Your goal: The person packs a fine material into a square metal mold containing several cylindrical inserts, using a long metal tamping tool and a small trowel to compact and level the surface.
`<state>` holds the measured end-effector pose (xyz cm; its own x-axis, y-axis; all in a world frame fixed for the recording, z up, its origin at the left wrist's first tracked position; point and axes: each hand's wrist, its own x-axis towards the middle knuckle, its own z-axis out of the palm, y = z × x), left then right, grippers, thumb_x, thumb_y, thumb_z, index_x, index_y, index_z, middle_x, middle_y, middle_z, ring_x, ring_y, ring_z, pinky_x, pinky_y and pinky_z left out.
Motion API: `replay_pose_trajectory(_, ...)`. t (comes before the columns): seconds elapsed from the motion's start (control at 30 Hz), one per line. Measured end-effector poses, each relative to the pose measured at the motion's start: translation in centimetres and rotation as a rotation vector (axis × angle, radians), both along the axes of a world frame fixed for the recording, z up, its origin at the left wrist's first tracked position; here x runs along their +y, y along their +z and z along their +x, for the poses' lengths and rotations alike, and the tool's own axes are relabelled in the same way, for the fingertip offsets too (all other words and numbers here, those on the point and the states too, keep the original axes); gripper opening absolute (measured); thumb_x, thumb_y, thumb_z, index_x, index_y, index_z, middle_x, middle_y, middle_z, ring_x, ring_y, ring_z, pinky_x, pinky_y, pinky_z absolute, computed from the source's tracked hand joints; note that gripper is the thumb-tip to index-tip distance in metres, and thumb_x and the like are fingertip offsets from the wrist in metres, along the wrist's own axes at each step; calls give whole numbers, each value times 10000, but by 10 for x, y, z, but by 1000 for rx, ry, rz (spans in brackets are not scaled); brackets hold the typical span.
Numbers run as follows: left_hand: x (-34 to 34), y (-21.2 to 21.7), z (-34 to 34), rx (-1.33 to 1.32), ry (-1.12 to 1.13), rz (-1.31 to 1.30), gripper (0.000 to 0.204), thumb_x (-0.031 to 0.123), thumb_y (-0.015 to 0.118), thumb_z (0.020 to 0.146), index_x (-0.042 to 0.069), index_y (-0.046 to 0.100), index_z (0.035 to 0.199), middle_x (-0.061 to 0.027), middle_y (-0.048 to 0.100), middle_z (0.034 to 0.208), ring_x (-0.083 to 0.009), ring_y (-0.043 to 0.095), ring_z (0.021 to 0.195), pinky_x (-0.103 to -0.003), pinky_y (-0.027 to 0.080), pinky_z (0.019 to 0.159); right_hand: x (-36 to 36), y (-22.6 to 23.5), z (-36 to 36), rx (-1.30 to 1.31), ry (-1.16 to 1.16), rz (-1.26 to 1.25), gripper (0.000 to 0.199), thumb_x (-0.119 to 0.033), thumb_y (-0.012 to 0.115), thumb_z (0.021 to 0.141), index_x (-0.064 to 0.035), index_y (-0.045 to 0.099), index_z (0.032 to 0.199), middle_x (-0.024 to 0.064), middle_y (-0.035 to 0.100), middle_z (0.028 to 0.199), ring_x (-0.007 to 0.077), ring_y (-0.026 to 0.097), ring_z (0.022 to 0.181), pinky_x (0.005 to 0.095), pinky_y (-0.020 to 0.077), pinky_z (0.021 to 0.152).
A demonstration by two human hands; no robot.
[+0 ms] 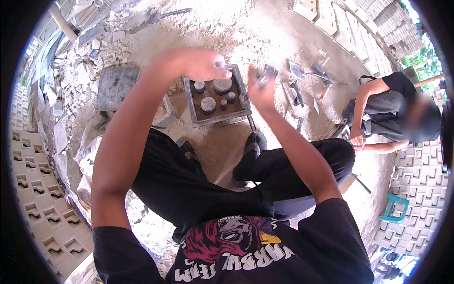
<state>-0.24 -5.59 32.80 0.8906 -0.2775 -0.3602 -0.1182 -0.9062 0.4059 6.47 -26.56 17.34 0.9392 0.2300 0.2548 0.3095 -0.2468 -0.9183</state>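
The person's black trousers (198, 201) lie nearest, on the near side of the square frame (220, 120), with dark shoes (256, 143) between. The frame sits on the dusty ground beyond the shoes; inside it, five round cylinders (208, 105), three large and two small, stand in brownish material. The right hand (261, 90) is just right of the frame, blurred; I cannot tell how far its grip is closed or on what. The left hand (205, 65) is at the frame's far edge, its grip loosely curled; whether it has hold of anything is unclear. A dark flat board (117, 89) lies left of the frame, a trowel (298, 71) right of it. Farther right of the frame crouches another person (378, 109); pale blocks (321, 21) line up beyond it, to the right.
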Motion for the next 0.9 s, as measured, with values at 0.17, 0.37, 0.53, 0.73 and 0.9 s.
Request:
replay_pose_trajectory(0.17,8,-9,-1,-69,21,-24,534,507,520,940,43,582,1199,-139,676,1074,-264,644,979,-387,491,835,19,-1,-32,255,-137,-97,368,-359,643,903,9,645,900,62,655,711,139,622,663,305,491,665)
replay_pose_trajectory(0.37,13,-13,-2,-14,44,17,552,517,532,926,55,578,1226,-149,672,1076,-282,633,1003,-402,484,850,11,-59,-14,160,-45,-141,426,-372,657,909,-52,566,644,-26,511,606,66,433,579,305,377,528)
replay_pose_trajectory(0.53,25,-40,20,1,73,8,565,516,545,918,45,576,1230,-161,657,1116,-282,624,1029,-402,475,869,27,-22,14,173,-154,-19,505,-425,680,878,40,598,700,74,589,609,136,541,590,358,458,565)
replay_pose_trajectory(0.73,85,-169,50,-277,697,-33,599,462,553,916,-19,530,1271,-242,601,1201,-366,557,1159,-447,424,993,45,3,50,223,-25,-56,574,-498,639,881,75,606,871,145,647,735,217,617,732,391,494,733)
replay_pose_trajectory(0.9,19,-290,7,-414,1090,-82,655,442,509,925,19,385,1410,-202,299,1510,-378,329,1370,-544,285,1087,45,-13,65,441,60,-155,651,-526,631,874,112,560,988,158,646,772,252,622,775,418,502,779)
